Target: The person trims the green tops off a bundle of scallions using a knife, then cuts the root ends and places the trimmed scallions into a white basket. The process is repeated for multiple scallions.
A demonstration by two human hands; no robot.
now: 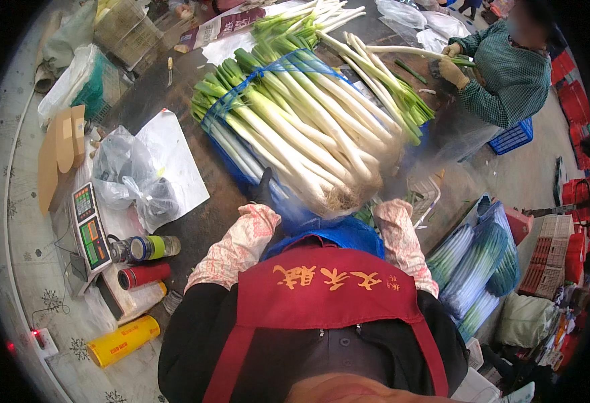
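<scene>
A large bundle of leeks or long green onions [295,126] lies on the dark table, green leaves to the upper left and roots to the lower right. Blue mesh netting [224,103] runs around its leafy side and along its near edge. My left hand [262,191], in a dark glove, is at the near left edge of the bundle, by the netting; its fingers are partly hidden. My right hand is not visible beyond its pink patterned sleeve, near the roots. More blue netting [340,231] lies against my red apron.
A knife [170,71], plastic bags [128,171], a scale [91,226] and jars [154,248] lie to the left. At upper right a person [506,75] in gloves holds a long stalk [405,49]. Netted bundles [476,257] stand at right, near crates [546,257].
</scene>
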